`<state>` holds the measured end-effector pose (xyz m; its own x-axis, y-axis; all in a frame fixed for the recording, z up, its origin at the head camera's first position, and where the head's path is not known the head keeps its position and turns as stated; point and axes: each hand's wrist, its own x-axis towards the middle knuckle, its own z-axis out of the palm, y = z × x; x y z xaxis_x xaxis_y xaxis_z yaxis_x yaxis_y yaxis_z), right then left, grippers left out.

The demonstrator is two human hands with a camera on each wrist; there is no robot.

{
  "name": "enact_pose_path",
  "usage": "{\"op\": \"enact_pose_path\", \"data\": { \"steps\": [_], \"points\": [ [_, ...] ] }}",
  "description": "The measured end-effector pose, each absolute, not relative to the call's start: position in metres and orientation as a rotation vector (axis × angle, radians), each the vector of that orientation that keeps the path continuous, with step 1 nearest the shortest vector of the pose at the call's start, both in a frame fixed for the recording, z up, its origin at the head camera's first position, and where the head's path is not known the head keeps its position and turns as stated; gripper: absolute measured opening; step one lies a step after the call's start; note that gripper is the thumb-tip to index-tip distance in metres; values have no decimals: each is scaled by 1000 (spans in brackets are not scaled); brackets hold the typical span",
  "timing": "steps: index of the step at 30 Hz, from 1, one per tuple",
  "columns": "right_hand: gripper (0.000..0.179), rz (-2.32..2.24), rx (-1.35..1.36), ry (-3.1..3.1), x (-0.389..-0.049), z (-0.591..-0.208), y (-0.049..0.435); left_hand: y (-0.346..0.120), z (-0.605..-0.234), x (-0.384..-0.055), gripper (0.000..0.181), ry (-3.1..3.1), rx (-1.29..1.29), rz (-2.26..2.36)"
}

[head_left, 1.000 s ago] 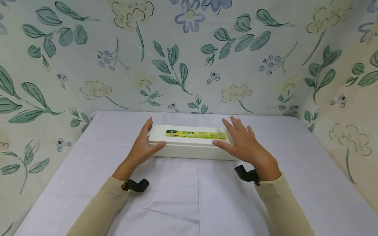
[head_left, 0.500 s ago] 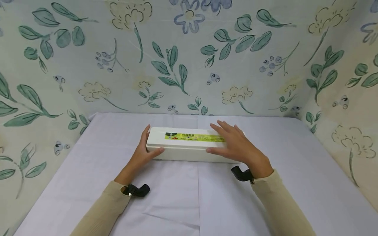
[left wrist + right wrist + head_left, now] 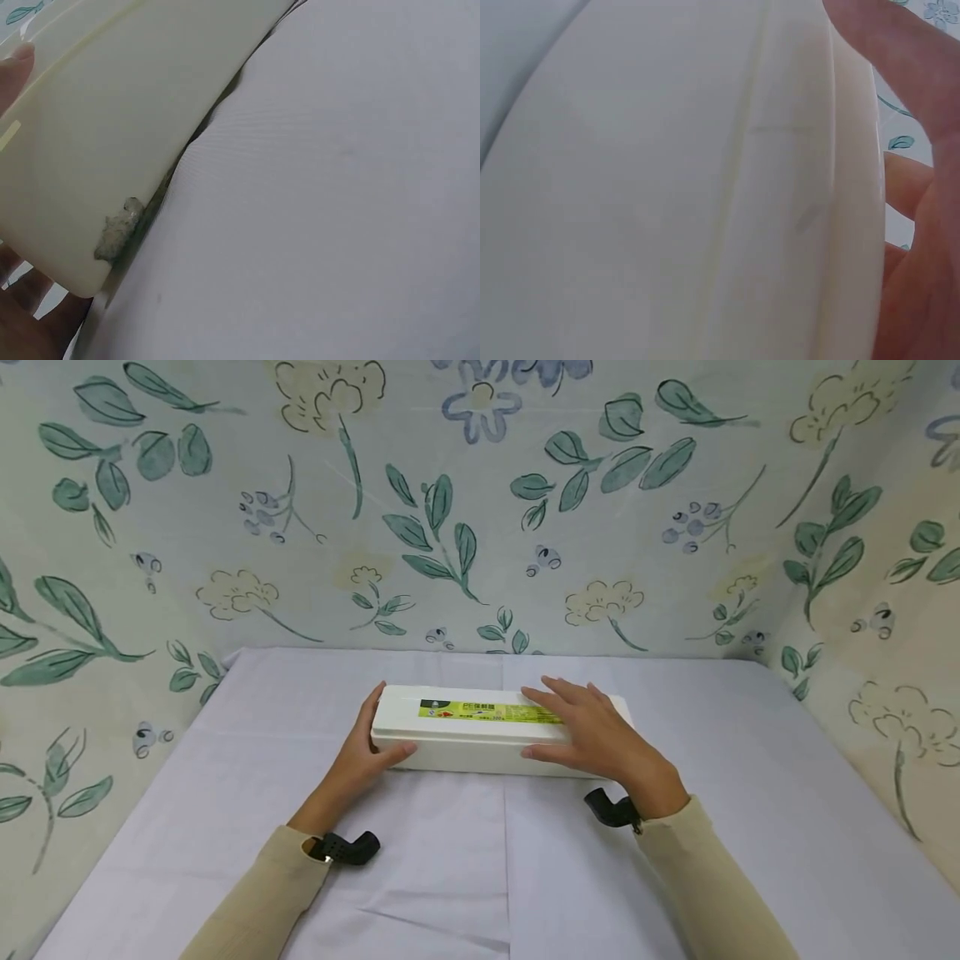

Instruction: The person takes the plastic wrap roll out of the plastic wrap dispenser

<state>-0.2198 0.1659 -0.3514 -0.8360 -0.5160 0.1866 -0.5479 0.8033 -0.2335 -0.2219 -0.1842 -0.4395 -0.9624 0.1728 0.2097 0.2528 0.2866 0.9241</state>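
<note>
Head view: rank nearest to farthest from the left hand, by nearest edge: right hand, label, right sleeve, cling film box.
1. White cling film box: its left end lies in the left hand.
2. Yellow-green label: on the box's top.
3. Right hand: at the box's right part.
4. Beige right sleeve: lower right.

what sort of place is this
Possibly a small recording corner, though a home room can't be ruled out: a flat white-cloth-covered table stands against a pale wall covering printed with green leaves, and a black curved device sits at each wrist.
</note>
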Motion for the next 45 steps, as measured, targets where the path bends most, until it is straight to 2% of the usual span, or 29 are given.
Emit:
{"op": "enact_pose_path", "data": {
  "steps": [13,24,45],
  "points": [
    [85,396,832,-2899,-220,-356,167,-186,-445,-222,103,-2473,-417,-1791],
    [84,397,850,-2891,-220,-356,167,-177,-416,-204,101,-2491,-421,-1781],
    [82,360,832,-2896,-219,-356,166,-177,-417,-204,99,-2485,-438,-1782]
  ]
}}
